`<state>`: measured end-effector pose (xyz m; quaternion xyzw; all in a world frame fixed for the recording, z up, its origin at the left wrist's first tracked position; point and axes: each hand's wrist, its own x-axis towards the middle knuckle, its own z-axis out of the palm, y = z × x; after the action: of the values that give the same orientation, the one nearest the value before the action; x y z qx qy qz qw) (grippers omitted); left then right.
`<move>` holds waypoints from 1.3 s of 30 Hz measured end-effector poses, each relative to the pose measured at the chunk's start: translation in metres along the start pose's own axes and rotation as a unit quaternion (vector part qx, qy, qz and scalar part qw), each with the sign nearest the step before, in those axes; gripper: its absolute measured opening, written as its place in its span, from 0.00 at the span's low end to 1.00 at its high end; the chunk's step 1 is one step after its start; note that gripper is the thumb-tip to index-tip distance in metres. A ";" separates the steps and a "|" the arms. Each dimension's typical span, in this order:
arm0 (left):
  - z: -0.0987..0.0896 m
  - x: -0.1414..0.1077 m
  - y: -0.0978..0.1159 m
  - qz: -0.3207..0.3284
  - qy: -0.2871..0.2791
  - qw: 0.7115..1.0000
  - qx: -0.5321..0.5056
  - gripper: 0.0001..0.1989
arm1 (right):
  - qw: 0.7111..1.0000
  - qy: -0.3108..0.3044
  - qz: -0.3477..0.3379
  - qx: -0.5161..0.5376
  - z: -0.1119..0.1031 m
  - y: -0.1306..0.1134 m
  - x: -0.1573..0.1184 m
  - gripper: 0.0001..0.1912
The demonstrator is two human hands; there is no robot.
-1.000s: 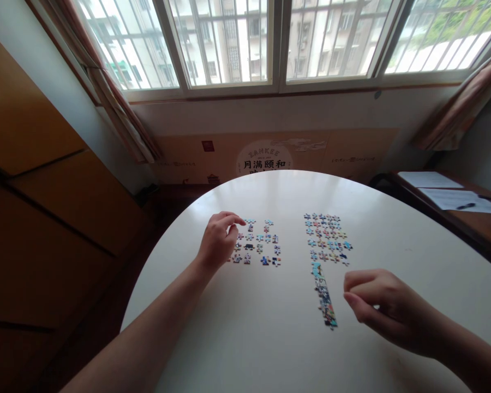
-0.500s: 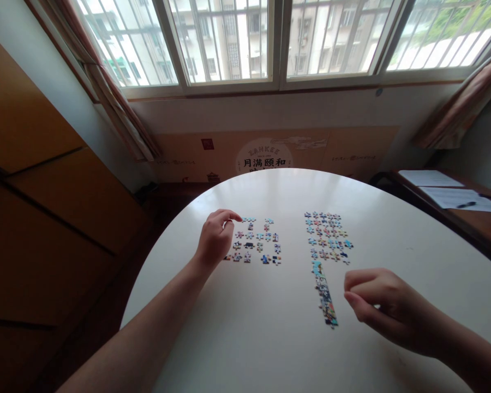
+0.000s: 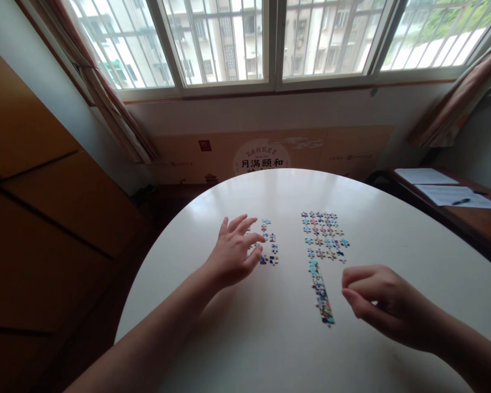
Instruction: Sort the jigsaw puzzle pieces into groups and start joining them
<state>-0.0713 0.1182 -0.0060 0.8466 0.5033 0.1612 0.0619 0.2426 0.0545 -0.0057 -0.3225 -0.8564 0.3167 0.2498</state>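
Observation:
My left hand [image 3: 238, 251] is spread over the left group of loose puzzle pieces [image 3: 274, 248], hiding many of them, with nothing seen in its fingers. To the right lie rows of loose puzzle pieces [image 3: 319, 230]. Just below those rows is a narrow joined strip of puzzle [image 3: 321, 295], running toward me. My right hand [image 3: 376, 300] is closed to the right of the strip, its thumb and forefinger pressed together. Whatever it may hold is too small or hidden to make out.
The round white table [image 3: 213, 349] carries the puzzle. At the right stands a brown side table [image 3: 480, 224] with papers [image 3: 454, 196] and a pen [image 3: 461, 202]. Wooden cabinets [image 3: 57, 229] are at the left, and a barred window [image 3: 225, 49] is beyond.
My left hand has moved right across the left group, and its fingers have opened from a pinch. My right hand stays nearly where it was. The view has shifted slightly.

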 end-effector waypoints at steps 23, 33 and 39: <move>-0.017 -0.001 0.000 -0.039 0.103 0.994 0.016 0.24 | 1.000 0.002 -0.003 0.009 -0.002 -0.002 0.001 0.22; -0.006 -0.003 0.007 -0.023 0.080 0.996 0.022 0.21 | 1.000 -0.009 0.015 0.013 0.004 0.005 0.001 0.23; 0.037 -0.016 0.048 0.068 -0.018 0.995 0.067 0.25 | 1.000 -0.008 0.020 0.007 0.004 0.008 0.001 0.24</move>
<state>-0.0262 0.0833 -0.0309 0.8838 0.4534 0.1154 0.0026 0.2424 0.0580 -0.0140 -0.3355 -0.8495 0.3301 0.2384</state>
